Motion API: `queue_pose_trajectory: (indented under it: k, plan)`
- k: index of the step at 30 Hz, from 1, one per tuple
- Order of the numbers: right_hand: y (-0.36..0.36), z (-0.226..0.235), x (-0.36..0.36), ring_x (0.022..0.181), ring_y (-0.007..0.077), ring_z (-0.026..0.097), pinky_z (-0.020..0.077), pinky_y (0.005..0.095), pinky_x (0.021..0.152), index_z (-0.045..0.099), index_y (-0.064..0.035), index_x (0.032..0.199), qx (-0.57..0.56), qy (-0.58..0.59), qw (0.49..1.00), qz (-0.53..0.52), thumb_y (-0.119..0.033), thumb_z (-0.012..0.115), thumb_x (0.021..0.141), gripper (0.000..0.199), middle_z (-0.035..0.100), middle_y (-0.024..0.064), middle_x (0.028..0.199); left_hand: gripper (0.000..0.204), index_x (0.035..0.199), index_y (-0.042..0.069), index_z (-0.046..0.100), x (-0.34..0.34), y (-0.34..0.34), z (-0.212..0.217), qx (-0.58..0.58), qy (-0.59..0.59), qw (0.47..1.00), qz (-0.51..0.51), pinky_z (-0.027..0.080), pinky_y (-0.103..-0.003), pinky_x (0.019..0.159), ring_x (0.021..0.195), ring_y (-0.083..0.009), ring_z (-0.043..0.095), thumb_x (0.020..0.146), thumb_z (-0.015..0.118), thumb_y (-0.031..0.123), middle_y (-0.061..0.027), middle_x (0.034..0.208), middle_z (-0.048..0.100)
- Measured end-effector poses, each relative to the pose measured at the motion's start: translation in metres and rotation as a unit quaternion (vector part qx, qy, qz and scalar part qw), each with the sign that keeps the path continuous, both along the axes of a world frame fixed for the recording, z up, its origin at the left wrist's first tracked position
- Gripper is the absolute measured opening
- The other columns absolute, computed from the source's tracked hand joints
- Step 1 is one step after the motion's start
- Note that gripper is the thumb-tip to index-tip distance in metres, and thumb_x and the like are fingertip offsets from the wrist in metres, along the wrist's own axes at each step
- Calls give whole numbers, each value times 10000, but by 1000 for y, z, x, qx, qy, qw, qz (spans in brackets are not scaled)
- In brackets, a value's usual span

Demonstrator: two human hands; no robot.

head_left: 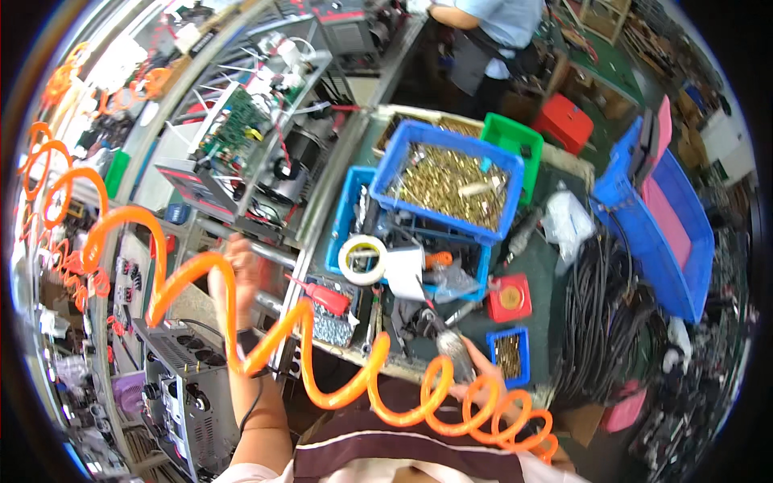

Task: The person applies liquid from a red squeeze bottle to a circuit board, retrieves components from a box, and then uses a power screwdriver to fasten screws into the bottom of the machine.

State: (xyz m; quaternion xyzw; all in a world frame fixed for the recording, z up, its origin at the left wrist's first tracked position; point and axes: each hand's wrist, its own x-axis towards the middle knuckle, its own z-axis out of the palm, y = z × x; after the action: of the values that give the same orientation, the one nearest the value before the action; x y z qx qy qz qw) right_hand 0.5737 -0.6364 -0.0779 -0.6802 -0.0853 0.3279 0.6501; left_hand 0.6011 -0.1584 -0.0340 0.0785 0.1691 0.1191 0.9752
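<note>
Fingers of the left hand (231,274) lie past the desk's left edge, near a metal bar (274,255); they are blurred, so whether they hold anything cannot be told. An orange coiled hose (211,264) crosses in front of that arm. To the right, a red-handled tool (326,299) lies at the desk's near left corner. Farther right, over the desk's near edge, is the grey tool (453,348), its long axis slanting from the far left down toward the near right. Fingers of the right hand (485,375) appear wrapped around its near end, so that hand is by far the nearer; from the left hand the tool lies well apart, to the right. Just beyond the right hand sits a small blue tray (524,357).
</note>
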Motion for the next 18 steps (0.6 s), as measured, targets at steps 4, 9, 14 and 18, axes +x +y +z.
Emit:
queue_pose_trajectory:
  k: [4, 9, 14, 18]
  plan:
    - [48, 13, -7, 853, 73, 539, 442, 243, 819, 273, -93, 1450, 42, 50, 997, 50, -144, 764, 715, 886, 624, 35, 937, 159, 994, 18, 561, -82, 88, -6, 137, -8, 988, 71, 341, -250, 512, 637, -127, 408, 852, 499, 56, -3, 726, 430]
    - [80, 4, -27, 1085, 122, 484, 381, 270, 937, 265, -71, 1449, 48, -15, 999, -17, -181, 763, 727, 884, 546, 90, 1233, 210, 1002, 21, 569, -23, 34, 41, 207, 70, 976, -1, 364, -265, 503, 644, -148, 415, 904, 453, 167, -22, 736, 445]
    - [71, 30, -27, 1128, 155, 489, 360, 281, 980, 264, -74, 1447, 28, -5, 997, -65, -198, 754, 730, 877, 514, 128, 1300, 217, 969, 12, 556, 54, -20, 55, 327, 60, 922, -197, 236, -232, 410, 529, -77, 302, 927, 443, 193, 23, 622, 323]
    - [30, 42, -41, 1205, 170, 454, 329, 281, 1011, 282, -80, 1441, -31, -32, 984, -173, -192, 762, 712, 879, 471, 137, 1352, 178, 934, 8, 578, 99, -135, 30, 542, 55, 756, -363, 223, -215, 431, 480, -57, 302, 886, 495, 157, 63, 562, 330]
